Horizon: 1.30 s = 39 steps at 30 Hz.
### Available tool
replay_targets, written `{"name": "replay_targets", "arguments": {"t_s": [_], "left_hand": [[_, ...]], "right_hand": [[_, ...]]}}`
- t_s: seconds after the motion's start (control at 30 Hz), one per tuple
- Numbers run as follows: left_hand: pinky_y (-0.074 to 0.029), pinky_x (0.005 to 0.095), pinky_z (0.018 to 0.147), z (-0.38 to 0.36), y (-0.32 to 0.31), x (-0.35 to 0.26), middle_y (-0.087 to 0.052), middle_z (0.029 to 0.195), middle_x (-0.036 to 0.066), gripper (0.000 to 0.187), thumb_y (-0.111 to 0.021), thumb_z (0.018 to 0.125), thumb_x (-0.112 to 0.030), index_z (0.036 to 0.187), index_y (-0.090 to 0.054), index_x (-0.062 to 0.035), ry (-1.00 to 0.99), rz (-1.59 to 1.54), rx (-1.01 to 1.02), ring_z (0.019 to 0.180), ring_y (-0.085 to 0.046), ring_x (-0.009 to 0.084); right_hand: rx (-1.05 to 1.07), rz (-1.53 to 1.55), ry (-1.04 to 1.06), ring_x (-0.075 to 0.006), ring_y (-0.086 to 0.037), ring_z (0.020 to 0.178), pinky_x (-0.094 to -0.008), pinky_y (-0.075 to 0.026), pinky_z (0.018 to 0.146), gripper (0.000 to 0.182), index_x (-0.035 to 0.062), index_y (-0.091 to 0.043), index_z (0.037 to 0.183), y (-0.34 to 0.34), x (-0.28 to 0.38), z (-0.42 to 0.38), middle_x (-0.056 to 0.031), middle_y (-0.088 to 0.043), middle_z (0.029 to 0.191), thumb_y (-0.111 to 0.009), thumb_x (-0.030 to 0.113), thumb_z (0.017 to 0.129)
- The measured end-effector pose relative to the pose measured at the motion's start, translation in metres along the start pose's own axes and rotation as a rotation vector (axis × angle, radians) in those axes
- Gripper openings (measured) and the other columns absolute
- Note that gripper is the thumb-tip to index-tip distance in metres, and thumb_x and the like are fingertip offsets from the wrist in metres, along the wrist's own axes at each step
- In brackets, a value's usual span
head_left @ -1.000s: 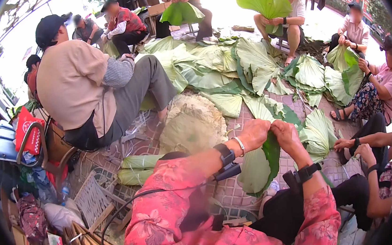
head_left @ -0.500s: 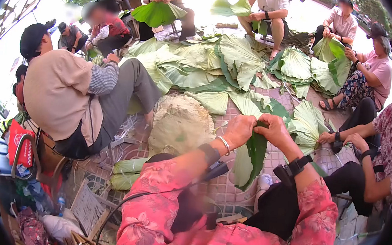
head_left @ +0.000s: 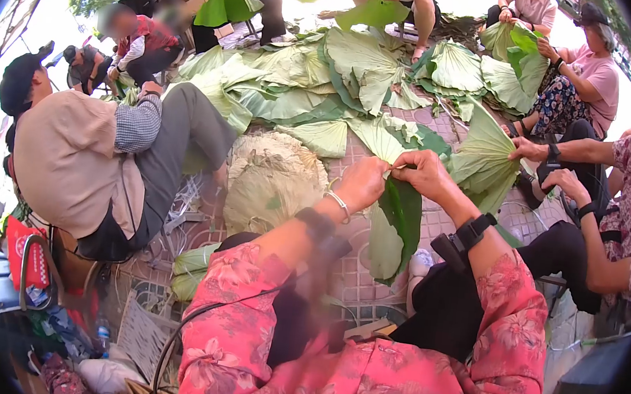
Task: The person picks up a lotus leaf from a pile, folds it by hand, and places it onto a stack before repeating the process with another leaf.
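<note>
A large lotus leaf (head_left: 403, 217), dark green on one face and pale on the other, hangs folded in front of my knees. My left hand (head_left: 362, 182) pinches its upper end, a bracelet round the wrist. Close beside it, almost touching, my right hand (head_left: 425, 176) is closed on the same end of the leaf. The fingertips of both hands meet there, so the exact grip is partly hidden. Left of my hands, a round stack of dried, pale leaves (head_left: 271, 181) lies on the paving.
Heaps of lotus leaves (head_left: 363, 61) cover the ground ahead. Several people sit around them, some handling leaves. At my right, a person's hand (head_left: 527, 150) holds a pale leaf (head_left: 484, 152). Bags (head_left: 29, 253) and a wooden folding chair (head_left: 139, 332) stand at the left.
My hands still hold the leaf at its upper end. The view has shifted slightly. The neighbour at the right has raised a pale leaf, and a person opposite now holds a leaf lower.
</note>
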<state>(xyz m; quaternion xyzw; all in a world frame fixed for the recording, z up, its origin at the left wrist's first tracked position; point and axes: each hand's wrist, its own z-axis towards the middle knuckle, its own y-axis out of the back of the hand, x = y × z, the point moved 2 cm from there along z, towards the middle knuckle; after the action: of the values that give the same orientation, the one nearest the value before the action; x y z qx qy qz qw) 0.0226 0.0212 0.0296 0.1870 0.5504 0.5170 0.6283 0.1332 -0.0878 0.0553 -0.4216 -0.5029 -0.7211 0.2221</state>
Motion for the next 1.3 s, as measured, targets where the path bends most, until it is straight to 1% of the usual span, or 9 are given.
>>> {"name": "replay_targets", "arguments": {"t_s": [0.07,0.1,0.2,0.23,0.43,0.53,0.63,0.77,1.3], "left_hand": [[-0.048,0.0453,0.068,0.001,-0.001,0.001,-0.060,0.077,0.022,0.025,-0.052,0.068,-0.002,0.089,-0.066,-0.0052,-0.010,-0.021,-0.021,0.075,-0.058,0.0393],[-0.048,0.0452,0.067,0.001,-0.002,0.001,-0.060,0.076,0.022,0.024,-0.053,0.069,-0.003,0.089,-0.066,-0.0052,-0.002,-0.012,-0.016,0.074,-0.058,0.0393],[-0.048,0.0450,0.065,0.003,-0.002,0.002,-0.060,0.075,0.022,0.022,-0.055,0.070,-0.005,0.089,-0.066,-0.0056,0.016,0.007,0.004,0.073,-0.059,0.0392],[-0.048,0.0450,0.065,0.003,-0.002,0.002,-0.060,0.075,0.022,0.021,-0.055,0.071,-0.006,0.089,-0.066,-0.0060,0.023,0.006,0.014,0.073,-0.059,0.0391],[-0.047,0.0444,0.062,0.002,0.004,-0.005,-0.060,0.074,0.020,0.017,-0.058,0.074,-0.010,0.088,-0.066,-0.0066,0.001,0.034,0.008,0.072,-0.059,0.0382],[-0.047,0.0437,0.062,0.002,0.005,-0.003,-0.060,0.074,0.020,0.015,-0.058,0.076,-0.013,0.087,-0.066,-0.0061,0.003,0.004,0.009,0.071,-0.059,0.0379],[-0.047,0.0434,0.062,0.003,0.003,-0.001,-0.060,0.073,0.019,0.014,-0.058,0.078,-0.015,0.085,-0.066,-0.0055,-0.012,-0.030,0.001,0.070,-0.059,0.0377],[-0.047,0.0434,0.062,0.002,0.000,0.000,-0.060,0.073,0.020,0.013,-0.058,0.079,-0.015,0.083,-0.066,-0.0049,-0.018,0.019,0.000,0.070,-0.058,0.0376],[-0.049,0.0403,0.067,0.000,0.008,-0.002,-0.062,0.075,0.018,0.014,-0.063,0.070,-0.012,0.083,-0.068,-0.0080,0.083,0.054,-0.056,0.074,-0.061,0.0334]], "right_hand": [[0.004,0.056,-0.008,-0.0083,-0.054,0.060,-0.0266,-0.043,0.057,0.013,0.0016,-0.066,0.081,0.002,-0.003,0.002,-0.0078,-0.062,0.065,-0.065,0.011,0.072],[0.006,-0.024,0.038,-0.0159,-0.058,0.060,-0.0299,-0.045,0.058,0.016,0.0015,-0.065,0.081,0.003,0.005,-0.001,-0.0099,-0.063,0.066,-0.066,0.014,0.071],[-0.052,-0.329,0.045,-0.0210,-0.061,0.066,-0.0320,-0.046,0.061,0.016,0.0012,-0.063,0.081,-0.003,0.026,-0.013,-0.0122,-0.062,0.071,-0.067,0.012,0.070],[-0.096,-0.368,0.058,-0.0293,-0.062,0.068,-0.0360,-0.047,0.061,0.015,0.0017,-0.064,0.080,-0.005,0.025,-0.012,-0.0169,-0.063,0.074,-0.066,0.012,0.069],[-0.127,-0.244,0.094,-0.0221,-0.061,0.059,-0.0321,-0.047,0.057,0.013,0.0033,-0.068,0.081,-0.006,-0.006,0.000,-0.0144,-0.065,0.069,-0.065,0.006,0.069],[-0.008,-0.059,-0.132,-0.0292,-0.063,0.069,-0.0368,-0.049,0.065,0.015,0.0051,-0.069,0.081,0.002,-0.013,0.005,-0.0151,-0.065,0.072,-0.066,0.011,0.067],[-0.001,-0.050,-0.146,-0.0270,-0.064,0.068,-0.0359,-0.049,0.064,0.015,0.0047,-0.069,0.081,0.003,-0.006,0.003,-0.0150,-0.065,0.072,-0.067,0.013,0.068],[-0.027,-0.302,-0.040,-0.0300,-0.063,0.069,-0.0355,-0.049,0.066,0.017,0.0043,-0.069,0.080,-0.005,0.009,-0.005,-0.0173,-0.065,0.074,-0.066,0.013,0.065],[-0.068,-0.188,0.004,-0.0311,-0.062,0.070,-0.0360,-0.048,0.066,0.021,0.0007,-0.066,0.082,0.002,-0.006,0.004,-0.0186,-0.063,0.074,-0.055,0.005,0.065]]}}
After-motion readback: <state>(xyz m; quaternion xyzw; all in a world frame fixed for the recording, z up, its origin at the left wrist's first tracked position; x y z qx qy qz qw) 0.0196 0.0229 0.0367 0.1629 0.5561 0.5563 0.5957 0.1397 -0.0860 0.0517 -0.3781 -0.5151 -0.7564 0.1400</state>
